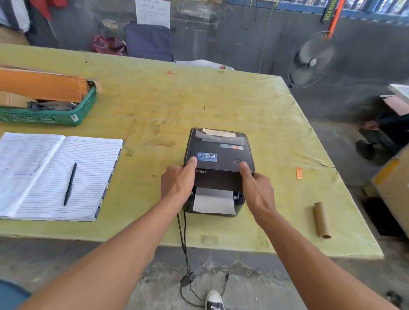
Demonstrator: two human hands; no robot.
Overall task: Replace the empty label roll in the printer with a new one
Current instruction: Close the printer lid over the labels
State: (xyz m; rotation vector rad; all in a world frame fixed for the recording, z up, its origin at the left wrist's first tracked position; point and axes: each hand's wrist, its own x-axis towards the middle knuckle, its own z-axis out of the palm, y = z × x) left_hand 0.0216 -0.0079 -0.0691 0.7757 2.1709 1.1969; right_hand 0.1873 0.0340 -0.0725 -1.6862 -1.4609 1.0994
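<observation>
A black label printer (220, 151) sits on the green-covered table (229, 102), lid down, with a strip of white label paper (215, 201) sticking out of its front slot. My left hand (178, 180) grips the printer's left front corner, thumb pressed on the lid. My right hand (255, 188) grips the right front corner, thumb on the lid near a round button. An empty brown cardboard roll core (321, 219) lies on the table to the right, apart from the printer.
An open lined notebook (44, 176) with a black pen (70, 183) lies at the left. A green basket (42, 105) of envelopes stands behind it. The printer's cables (184, 241) hang off the front edge. A cardboard box (407, 186) and a fan (312, 60) stand right of the table.
</observation>
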